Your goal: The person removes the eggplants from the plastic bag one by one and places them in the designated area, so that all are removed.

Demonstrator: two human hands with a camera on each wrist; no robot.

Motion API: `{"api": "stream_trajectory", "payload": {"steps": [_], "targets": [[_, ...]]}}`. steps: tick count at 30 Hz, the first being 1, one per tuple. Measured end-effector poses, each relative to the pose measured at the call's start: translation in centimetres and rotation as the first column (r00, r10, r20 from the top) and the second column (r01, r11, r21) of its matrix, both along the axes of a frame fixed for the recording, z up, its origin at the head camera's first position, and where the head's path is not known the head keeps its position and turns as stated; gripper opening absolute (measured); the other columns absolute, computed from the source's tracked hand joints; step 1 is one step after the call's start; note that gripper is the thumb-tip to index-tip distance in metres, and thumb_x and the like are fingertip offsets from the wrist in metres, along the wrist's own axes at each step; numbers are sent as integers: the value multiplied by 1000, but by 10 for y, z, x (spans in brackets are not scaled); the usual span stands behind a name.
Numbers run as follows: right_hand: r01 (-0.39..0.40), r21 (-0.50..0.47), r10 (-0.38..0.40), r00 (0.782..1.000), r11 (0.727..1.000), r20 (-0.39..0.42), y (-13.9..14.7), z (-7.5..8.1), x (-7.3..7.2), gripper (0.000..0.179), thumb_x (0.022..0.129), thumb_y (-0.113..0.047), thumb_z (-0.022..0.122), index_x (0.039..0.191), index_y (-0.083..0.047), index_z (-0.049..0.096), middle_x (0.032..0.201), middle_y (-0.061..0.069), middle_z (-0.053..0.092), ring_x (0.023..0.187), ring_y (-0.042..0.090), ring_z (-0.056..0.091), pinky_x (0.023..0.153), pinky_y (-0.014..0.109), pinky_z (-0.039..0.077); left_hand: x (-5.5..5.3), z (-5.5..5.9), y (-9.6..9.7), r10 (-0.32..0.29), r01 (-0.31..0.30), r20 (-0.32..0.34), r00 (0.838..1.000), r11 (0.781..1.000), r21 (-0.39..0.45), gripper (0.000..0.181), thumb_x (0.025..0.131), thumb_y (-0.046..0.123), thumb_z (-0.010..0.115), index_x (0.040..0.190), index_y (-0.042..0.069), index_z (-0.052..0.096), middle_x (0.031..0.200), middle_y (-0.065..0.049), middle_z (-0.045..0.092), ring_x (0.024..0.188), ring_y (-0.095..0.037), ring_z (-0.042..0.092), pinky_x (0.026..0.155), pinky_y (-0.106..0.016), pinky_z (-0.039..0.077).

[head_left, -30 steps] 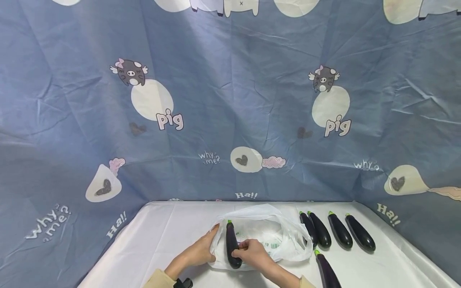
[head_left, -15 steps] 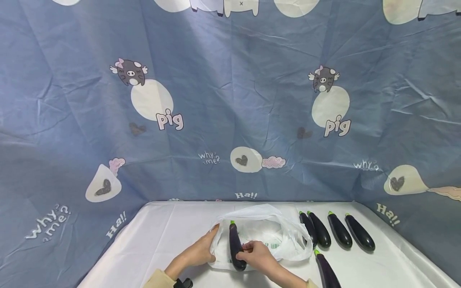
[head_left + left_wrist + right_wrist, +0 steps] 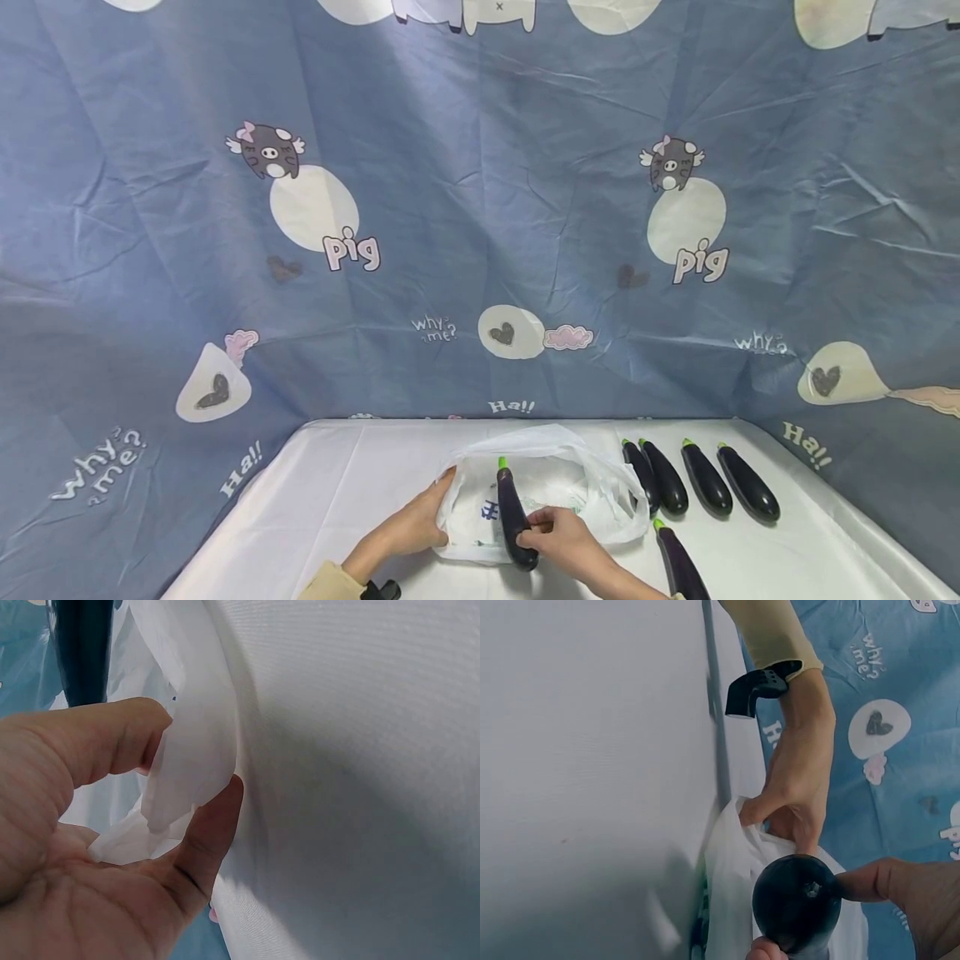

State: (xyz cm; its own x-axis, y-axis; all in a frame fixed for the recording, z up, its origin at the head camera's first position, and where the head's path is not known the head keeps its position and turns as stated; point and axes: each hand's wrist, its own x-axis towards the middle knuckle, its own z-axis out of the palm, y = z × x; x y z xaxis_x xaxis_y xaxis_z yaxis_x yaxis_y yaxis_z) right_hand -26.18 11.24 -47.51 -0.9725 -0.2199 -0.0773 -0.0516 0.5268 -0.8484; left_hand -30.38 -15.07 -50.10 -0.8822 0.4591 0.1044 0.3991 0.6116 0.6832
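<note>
A white plastic bag (image 3: 540,437) lies on the table with its mouth spread and printing visible inside. My left hand (image 3: 420,521) grips its left edge; in the left wrist view the thin film (image 3: 199,720) passes between thumb and fingers. Over the bag's mouth, my right hand (image 3: 567,546) pinches a dark purple eggplant (image 3: 512,517) near its thick end, the green stem pointing away from me. The right wrist view shows the rounded end of this eggplant (image 3: 795,904) between thumb and fingertips, with my left hand (image 3: 799,787) behind it.
Several more eggplants (image 3: 707,479) lie to the right of the bag, stems away from me. One eggplant (image 3: 681,562) lies closer to the front. A white cloth (image 3: 337,475) covers the table, and a blue printed curtain (image 3: 480,250) hangs behind it.
My right hand has shifted right and slightly toward me, carrying the eggplant across the bag's mouth from the left side, uncovering blue printing inside. My left hand stays at the bag's edge.
</note>
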Motion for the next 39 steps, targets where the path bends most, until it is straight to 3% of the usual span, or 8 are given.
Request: {"api": "stream_trajectory", "payload": {"steps": [8,25,39], "targets": [[7,35,-8,1000,999,26,9,1,7,35,77,-23,68,99,4,67,81,1,66,77,12,61,70,34,54,-1,0,0,-5,6,-3,1000,1000,25,114,55,-4,75,154,5,20,158,-21,22,142,-45,27,110,-64,28],[-46,-37,46,999,998,6,45,0,20,38,81,-20,65,104,9,65,84,1,66,79,12,59,67,29,53,0,-1,-2,-1,1,-7,1000,1000,11,111,56,-5,73,153,2,19,158,-23,22,143,-46,26,111,-64,26],[132,103,-138,989,986,52,73,2,28,41,80,-23,69,105,9,66,89,3,69,82,16,63,72,35,57,1,-2,0,24,-24,-3,1000,1000,-12,111,57,-1,75,153,4,20,158,-19,24,142,-44,29,111,-62,27]]}}
